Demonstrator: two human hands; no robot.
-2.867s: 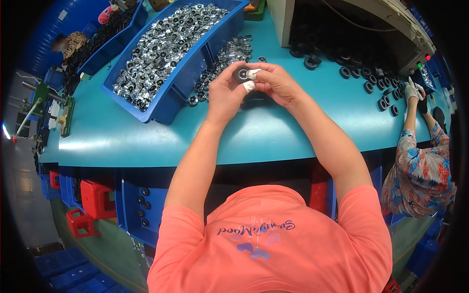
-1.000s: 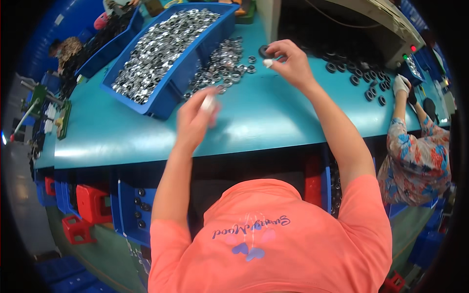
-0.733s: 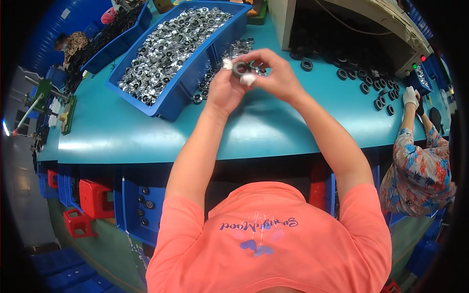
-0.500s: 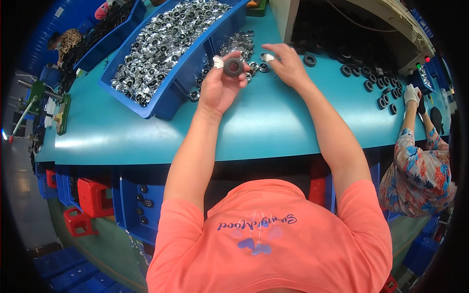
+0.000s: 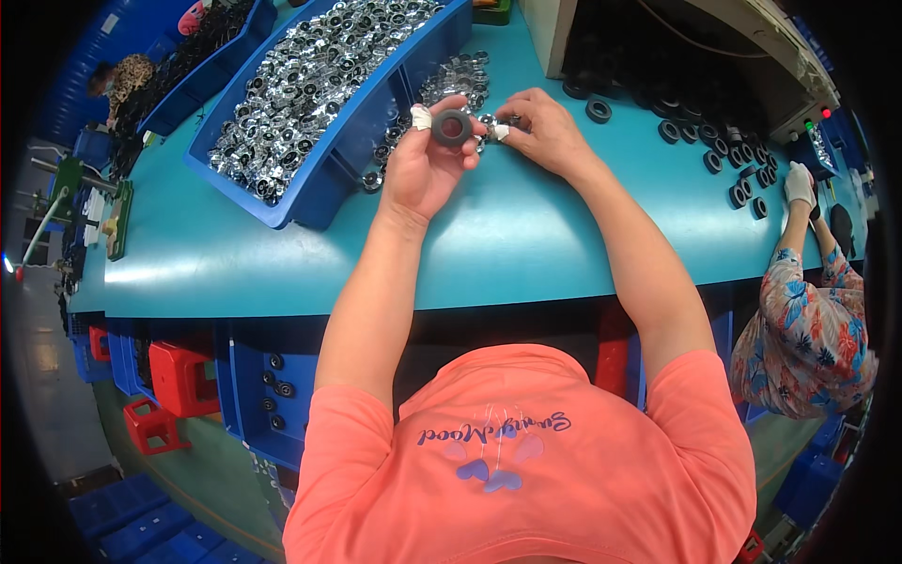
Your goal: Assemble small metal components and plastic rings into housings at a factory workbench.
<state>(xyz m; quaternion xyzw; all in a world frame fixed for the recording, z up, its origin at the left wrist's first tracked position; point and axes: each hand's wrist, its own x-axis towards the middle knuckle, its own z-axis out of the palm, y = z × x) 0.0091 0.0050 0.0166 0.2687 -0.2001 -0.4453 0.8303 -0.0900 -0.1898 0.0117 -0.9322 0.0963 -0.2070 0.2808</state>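
Observation:
My left hand (image 5: 420, 169) is closed around a small black rubber tyre (image 5: 451, 128), its round opening facing up. White tape wraps the thumb. To its right, my right hand (image 5: 550, 136) reaches low over the table, thumb and fingers pinched on a silver wheel hub (image 5: 514, 119), mostly covered by the fingers. White tape wraps this thumb too. Loose silver hubs (image 5: 458, 83) lie in a heap just beyond my hands. More of them fill a large blue bin (image 5: 305, 193) at the left.
Black tyres (image 5: 722, 147) are scattered across the teal table (image 5: 526, 254) at the right, near a pale open-fronted housing (image 5: 550, 38). A co-worker in a flowered top (image 5: 799, 329) works at the far right. Red stools (image 5: 178, 376) and a blue crate (image 5: 249, 414) stand below left.
My right hand has moved left and its spread fingers have closed on a silver hub beside the tyre. My left hand keeps holding the tyre in nearly the same place.

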